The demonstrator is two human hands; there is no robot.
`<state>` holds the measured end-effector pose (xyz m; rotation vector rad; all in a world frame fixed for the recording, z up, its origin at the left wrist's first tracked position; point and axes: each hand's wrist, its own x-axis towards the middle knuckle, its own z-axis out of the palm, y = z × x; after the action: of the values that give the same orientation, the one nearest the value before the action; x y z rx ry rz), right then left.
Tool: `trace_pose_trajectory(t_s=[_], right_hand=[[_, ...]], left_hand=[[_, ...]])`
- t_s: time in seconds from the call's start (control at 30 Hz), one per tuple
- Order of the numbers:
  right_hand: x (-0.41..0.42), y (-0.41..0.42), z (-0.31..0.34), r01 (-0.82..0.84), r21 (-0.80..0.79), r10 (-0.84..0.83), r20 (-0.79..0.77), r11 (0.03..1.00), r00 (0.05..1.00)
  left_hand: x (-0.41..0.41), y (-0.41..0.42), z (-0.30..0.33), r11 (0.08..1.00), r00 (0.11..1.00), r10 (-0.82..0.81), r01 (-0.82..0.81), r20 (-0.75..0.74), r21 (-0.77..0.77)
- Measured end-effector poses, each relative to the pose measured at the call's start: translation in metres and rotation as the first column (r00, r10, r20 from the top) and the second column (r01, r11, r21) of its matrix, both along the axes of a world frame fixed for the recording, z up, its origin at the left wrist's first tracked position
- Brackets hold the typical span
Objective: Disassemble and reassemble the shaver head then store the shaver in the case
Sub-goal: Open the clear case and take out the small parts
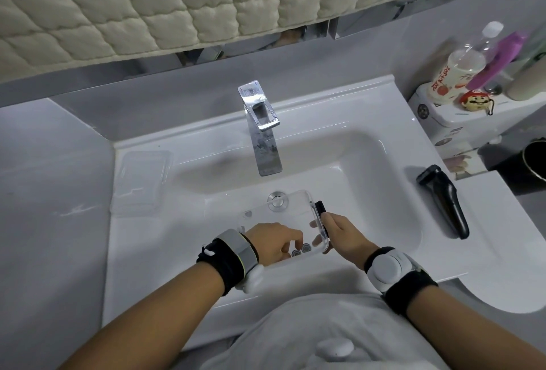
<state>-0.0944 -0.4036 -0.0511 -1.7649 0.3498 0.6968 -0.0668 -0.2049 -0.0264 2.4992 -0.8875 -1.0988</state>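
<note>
Left hand: your left hand reaches down into the clear case, fingers curled, tips at two small round cutters on its floor; you seem to pinch one, though the grip itself is blurred.
Right hand: your right hand grips the case's right wall, thumb along the outside by the black latch, fingers showing through the plastic inside.
Case: it is held over the sink basin, just in front of the drain plug, which shows through its clear bottom.
Lid: a clear lid lies flat on the sink's left ledge, well apart from the case.
Shaver: the black shaver lies on the right ledge, head end pointing away from you, touched by neither hand.
Faucet: the chrome faucet stands behind the basin, spout over it.
Beyond the sink: a bottle and a small capped figure sit at the far right.
</note>
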Motion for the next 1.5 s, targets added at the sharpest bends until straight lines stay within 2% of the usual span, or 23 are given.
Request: trace_pose_trajectory(t_s=[0.4, 0.53, 0.67, 0.8, 0.9, 0.97, 1.07, 1.13, 1.33, 1.5], right_hand=[[0.003, 0.000, 0.001, -0.015, -0.016, 0.015, 0.033, 1.000, 0.999], [0.003, -0.003, -0.003, 0.007, -0.005, -0.007, 0.010, 1.000, 1.000], [0.003, -0.005, -0.006, 0.009, -0.010, -0.009, -0.001, 1.000, 1.000], [0.002, -0.008, -0.010, 0.020, -0.015, -0.020, -0.010, 1.000, 1.000], [0.002, -0.011, -0.014, 0.041, -0.029, -0.042, -0.023, 0.999, 0.999], [0.001, -0.012, -0.016, 0.051, -0.048, -0.053, -0.030, 0.998, 0.998], [-0.002, -0.016, -0.019, 0.060, -0.068, -0.063, -0.037, 0.996, 0.997], [-0.004, -0.017, -0.019, 0.051, -0.074, -0.054, -0.039, 0.996, 0.998], [-0.010, -0.014, -0.022, 0.023, -0.095, -0.030, -0.068, 0.995, 0.997], [-0.010, -0.012, -0.022, 0.035, -0.090, -0.042, -0.073, 0.995, 0.996]], left_hand=[[0.005, 0.002, -0.005, 0.998, 0.997, 0.052, -0.054, -0.050, -0.041], [0.013, 0.009, 0.005, 0.966, 0.977, 0.207, -0.212, -0.049, -0.148], [0.022, 0.029, 0.024, 0.828, 0.882, 0.466, -0.461, -0.064, -0.319], [0.027, 0.064, 0.017, 0.615, 0.690, 0.722, -0.677, -0.058, -0.405], [0.027, 0.087, -0.013, 0.458, 0.494, 0.867, -0.844, -0.069, -0.278], [0.023, 0.100, -0.040, 0.438, 0.444, 0.893, -0.895, -0.073, -0.085], [0.014, 0.116, -0.077, 0.460, 0.446, 0.887, -0.875, -0.120, 0.149], [0.008, 0.124, -0.089, 0.477, 0.466, 0.879, -0.847, -0.102, 0.237], [0.001, 0.125, -0.102, 0.497, 0.504, 0.862, -0.819, -0.055, 0.287], [0.002, 0.129, -0.102, 0.509, 0.514, 0.856, -0.822, -0.052, 0.257]])
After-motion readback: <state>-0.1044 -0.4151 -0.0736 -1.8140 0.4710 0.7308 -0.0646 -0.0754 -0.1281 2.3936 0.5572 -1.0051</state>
